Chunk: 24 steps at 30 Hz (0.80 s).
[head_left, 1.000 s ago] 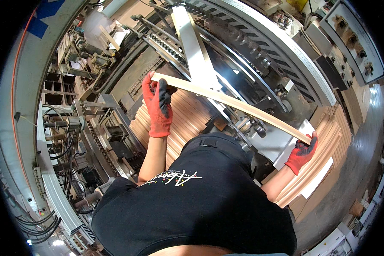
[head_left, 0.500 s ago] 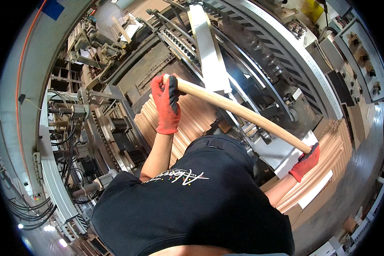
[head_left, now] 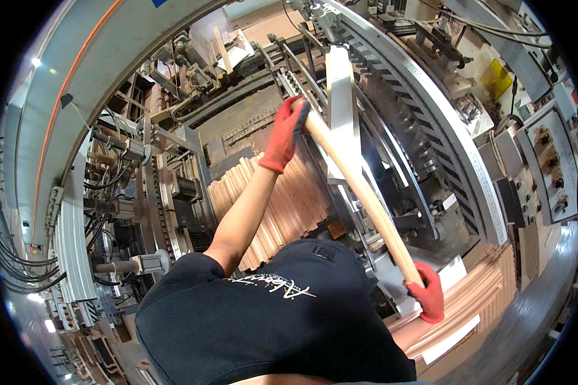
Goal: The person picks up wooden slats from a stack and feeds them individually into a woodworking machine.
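A long, pale wooden strip point(head_left: 362, 190) spans between my two hands, held at a steep slant above the machine. My left hand point(head_left: 286, 133), in a red glove with dark palm, is closed around its far end. At the near end, my right hand point(head_left: 428, 294) in a red glove grips the wood, its arm bent close to my body. Beneath the strip's far half lies a white metal plate point(head_left: 342, 96) on the machine's rails. The strip appears to cross over this plate; whether it touches cannot be made out.
A stack of wooden strips point(head_left: 270, 199) lies left of centre, and another wood stack point(head_left: 472, 298) stands at the right with white paper point(head_left: 453, 338) on it. Metal rails point(head_left: 392, 160) run ahead. Cylinders and cables point(head_left: 119, 147) line the left; a control panel point(head_left: 552, 163) is at far right.
My left hand has reached farther forward and right, while my right hand has drawn back toward me. The wooden strip has swung to a steeper slant; the head view has shifted too.
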{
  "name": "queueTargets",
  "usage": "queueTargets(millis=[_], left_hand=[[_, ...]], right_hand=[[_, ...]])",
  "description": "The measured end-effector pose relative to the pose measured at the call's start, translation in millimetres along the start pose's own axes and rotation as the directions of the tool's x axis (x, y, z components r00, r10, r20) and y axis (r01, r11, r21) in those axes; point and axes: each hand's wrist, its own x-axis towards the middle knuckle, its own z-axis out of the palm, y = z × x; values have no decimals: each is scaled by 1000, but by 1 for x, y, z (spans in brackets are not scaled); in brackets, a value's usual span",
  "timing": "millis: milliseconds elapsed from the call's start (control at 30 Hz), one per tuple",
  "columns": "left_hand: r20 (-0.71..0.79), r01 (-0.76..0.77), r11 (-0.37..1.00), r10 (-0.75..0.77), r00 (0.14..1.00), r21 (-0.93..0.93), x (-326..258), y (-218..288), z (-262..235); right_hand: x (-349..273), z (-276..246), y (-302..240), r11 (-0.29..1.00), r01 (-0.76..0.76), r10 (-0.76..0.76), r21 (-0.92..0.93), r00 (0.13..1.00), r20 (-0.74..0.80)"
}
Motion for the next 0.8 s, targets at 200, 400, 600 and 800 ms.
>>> queueTargets(millis=[200,400,600,800], left_hand=[[-64,-96,977,110,992,193,54,-75,46],[-11,-12,494,44,999,869,35,-115,62],[10,-89,679,119,993,728,38,-128,43],[-94,-12,807,83,992,590,40,-139,29]], right_hand=[[58,47,7,977,185,-205,-107,952,-227],[123,103,7,814,311,-519,-491,769,-374],[193,122,7,821,381,-540,-426,761,-359],[243,143,-16,857,386,-487,-342,824,-289]])
